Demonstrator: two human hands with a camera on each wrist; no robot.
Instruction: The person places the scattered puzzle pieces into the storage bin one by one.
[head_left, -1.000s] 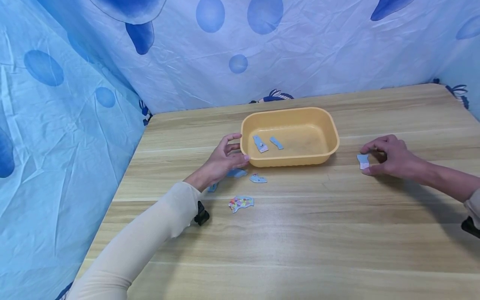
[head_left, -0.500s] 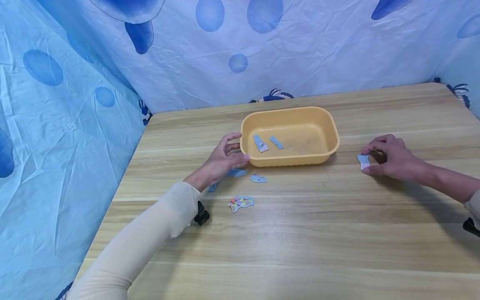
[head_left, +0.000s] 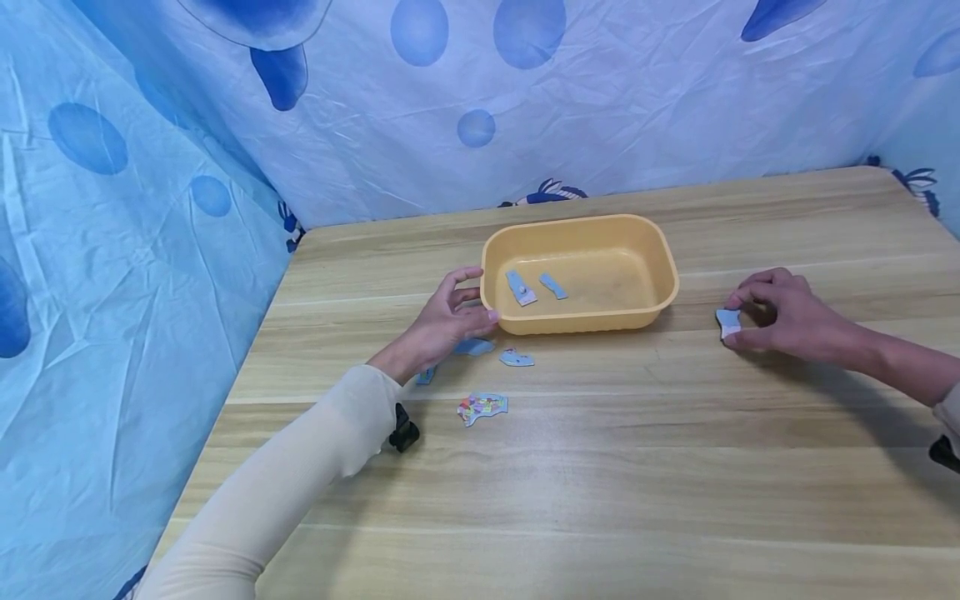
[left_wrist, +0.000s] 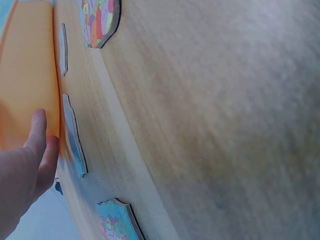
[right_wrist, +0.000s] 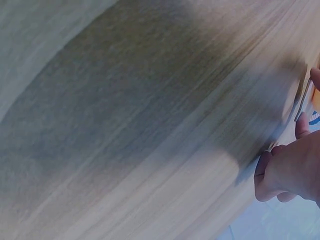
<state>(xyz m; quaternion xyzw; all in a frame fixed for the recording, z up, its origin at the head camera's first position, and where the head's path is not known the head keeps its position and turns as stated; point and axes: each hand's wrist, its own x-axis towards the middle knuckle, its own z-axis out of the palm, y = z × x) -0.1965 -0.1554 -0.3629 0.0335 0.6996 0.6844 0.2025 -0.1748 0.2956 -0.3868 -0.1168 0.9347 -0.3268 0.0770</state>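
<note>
My left hand rests against the left end of a yellow-orange plastic tub. Its fingers are spread, with the thumb near the front corner; in the left wrist view two fingertips touch the tub's wall. Well to the right of the tub, my right hand pinches a small blue and pale pink puzzle piece between thumb and forefinger, at or just above the table. The right wrist view shows that puzzle piece edge-on. Inside the tub lie two blue puzzle pieces, a wider one and a narrow one.
Near the left hand several puzzle pieces lie on the wooden table: a blue one, one partly under the wrist, a small one and a multicoloured one. A blue patterned sheet hangs behind the table.
The right hand and its puzzle piece have shifted very slightly, and the piece is tilted a little. The left hand and the tub stay in place.
</note>
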